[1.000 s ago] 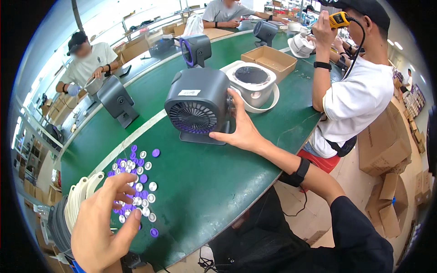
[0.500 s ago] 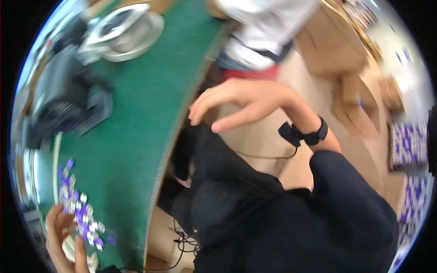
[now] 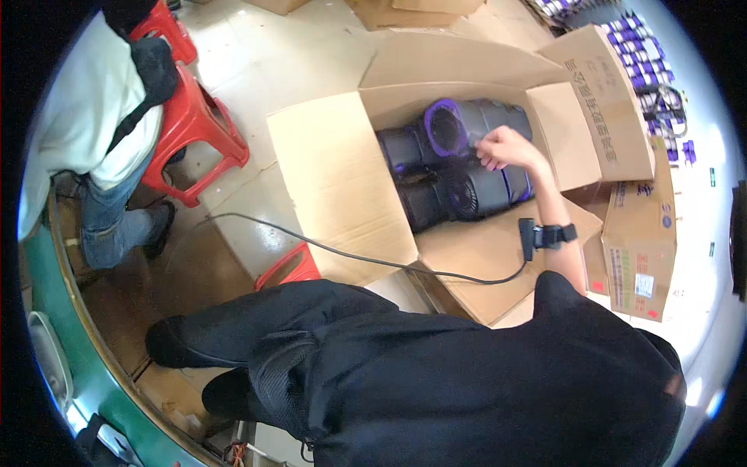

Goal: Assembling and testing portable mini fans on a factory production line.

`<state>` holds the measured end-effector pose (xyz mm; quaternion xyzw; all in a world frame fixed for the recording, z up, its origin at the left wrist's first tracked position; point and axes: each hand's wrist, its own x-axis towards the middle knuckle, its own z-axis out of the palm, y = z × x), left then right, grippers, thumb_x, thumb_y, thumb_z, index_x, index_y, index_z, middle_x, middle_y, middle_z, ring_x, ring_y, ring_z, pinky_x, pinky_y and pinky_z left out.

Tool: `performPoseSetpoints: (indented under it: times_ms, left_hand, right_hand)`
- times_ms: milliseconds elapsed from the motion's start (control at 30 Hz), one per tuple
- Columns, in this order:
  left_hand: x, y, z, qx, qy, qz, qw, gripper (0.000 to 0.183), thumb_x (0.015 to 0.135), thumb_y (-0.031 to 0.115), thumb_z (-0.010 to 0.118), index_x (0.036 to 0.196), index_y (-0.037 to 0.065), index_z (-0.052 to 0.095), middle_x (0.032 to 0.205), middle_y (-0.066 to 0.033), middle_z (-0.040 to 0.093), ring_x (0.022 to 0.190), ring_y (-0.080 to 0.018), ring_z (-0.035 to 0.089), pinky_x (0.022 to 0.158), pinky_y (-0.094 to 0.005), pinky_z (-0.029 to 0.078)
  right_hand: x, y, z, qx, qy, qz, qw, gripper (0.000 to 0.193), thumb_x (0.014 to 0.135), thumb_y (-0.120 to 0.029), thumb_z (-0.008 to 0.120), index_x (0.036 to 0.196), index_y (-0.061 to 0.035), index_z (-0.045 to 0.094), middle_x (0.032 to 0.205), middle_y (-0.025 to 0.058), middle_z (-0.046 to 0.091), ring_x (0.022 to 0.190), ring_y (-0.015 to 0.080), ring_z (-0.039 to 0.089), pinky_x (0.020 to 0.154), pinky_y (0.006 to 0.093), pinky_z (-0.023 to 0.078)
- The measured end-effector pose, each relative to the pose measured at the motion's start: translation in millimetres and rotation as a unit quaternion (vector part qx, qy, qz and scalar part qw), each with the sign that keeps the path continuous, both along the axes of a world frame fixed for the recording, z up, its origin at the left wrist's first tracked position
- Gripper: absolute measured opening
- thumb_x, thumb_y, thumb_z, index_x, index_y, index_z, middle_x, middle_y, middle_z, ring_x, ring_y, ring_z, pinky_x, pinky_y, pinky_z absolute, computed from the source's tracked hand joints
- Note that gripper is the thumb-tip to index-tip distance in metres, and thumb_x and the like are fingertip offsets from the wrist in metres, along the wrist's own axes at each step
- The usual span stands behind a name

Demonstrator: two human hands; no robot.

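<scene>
The right hand [image 3: 502,148] is over the open carton [image 3: 334,179], right of upper centre of the frame, its fingers curled inward beside the right end of the purple-rimmed unit [image 3: 446,128]. Contact is likely, but whether the fingers pinch anything cannot be told. The left hand cannot be made out; its state is undetermined.

The purple-rimmed unit lies inside the carton, above the dark unit with a round grille [image 3: 467,196]. The dark housings lie on their sides, packed close, presumably so that each steadies its neighbour. The carton's left flap and lower flap [image 3: 510,249] are folded outward, which appears intended to leave the mouth uncovered for the arm.

A black strap [image 3: 559,235] holds a small module [image 3: 528,239] at the wrist, probably to keep it fixed during arm movement. A cable [image 3: 373,255] runs slack from it toward the left, seemingly to allow reach. Red stools [image 3: 187,140] stand at upper left.
</scene>
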<state>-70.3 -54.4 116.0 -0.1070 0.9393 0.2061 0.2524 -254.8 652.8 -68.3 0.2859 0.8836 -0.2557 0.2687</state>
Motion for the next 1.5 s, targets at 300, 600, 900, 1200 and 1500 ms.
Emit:
performPoseSetpoints:
  times_ms: [300,600,900,1200,1500]
  left_hand:
    - [5.5,26.5,-2.0,-0.064,0.058,-0.034,0.996,0.047,0.105,0.029,0.056,0.145,0.004,0.051,0.119,-0.0224,0.069,0.104,-0.0322,0.068,0.084,-0.0390,0.053]
    - [11.9,21.5,4.1,-0.062,0.059,-0.005,0.996,0.044,0.105,0.025,0.056,0.145,0.007,0.052,0.117,-0.0218,0.070,0.101,-0.0307,0.068,0.081,-0.0393,0.054]
    - [12.6,16.2,9.3,-0.091,0.053,0.003,0.994,0.044,0.106,0.030,0.053,0.146,0.010,0.052,0.119,-0.0203,0.070,0.103,-0.0299,0.069,0.080,-0.0406,0.055]
    - [31.7,4.8,11.4,-0.095,0.034,0.065,0.993,0.047,0.107,0.035,0.051,0.146,0.009,0.052,0.121,-0.0187,0.070,0.104,-0.0294,0.068,0.081,-0.0392,0.052]
    - [15.4,7.5,7.8,-0.099,0.041,0.041,0.993,0.046,0.107,0.035,0.050,0.144,0.006,0.053,0.120,-0.0174,0.071,0.102,-0.0278,0.069,0.080,-0.0376,0.052]
  right_hand:
    - [19.9,34.5,-107.5,0.168,-0.120,0.112,0.972,0.114,0.078,-0.074,0.067,0.150,0.0094,0.038,0.149,0.0338,0.045,0.141,0.0422,0.045,0.116,0.0437,0.039]
    - [-6.9,107.4,-92.1,-0.048,-0.062,-0.107,0.991,0.057,0.094,-0.044,0.053,0.132,-0.0026,0.062,0.118,0.0160,0.070,0.091,0.0303,0.073,0.075,0.0439,0.060]
    - [7.4,98.9,-89.0,0.001,-0.140,-0.123,0.982,0.044,0.097,-0.028,0.049,0.131,-0.0039,0.060,0.105,0.0242,0.073,0.080,0.0286,0.074,0.071,0.0396,0.063]
    - [-13.2,110.8,-124.4,0.022,-0.106,-0.047,0.993,0.037,0.096,-0.022,0.049,0.125,-0.0114,0.070,0.108,0.0215,0.074,0.089,0.0295,0.074,0.079,0.0402,0.061]
    - [19.1,76.8,-133.9,0.141,-0.098,0.197,0.965,0.041,0.094,-0.034,0.058,0.125,-0.0097,0.071,0.129,0.0214,0.066,0.125,0.0379,0.060,0.107,0.0438,0.046]
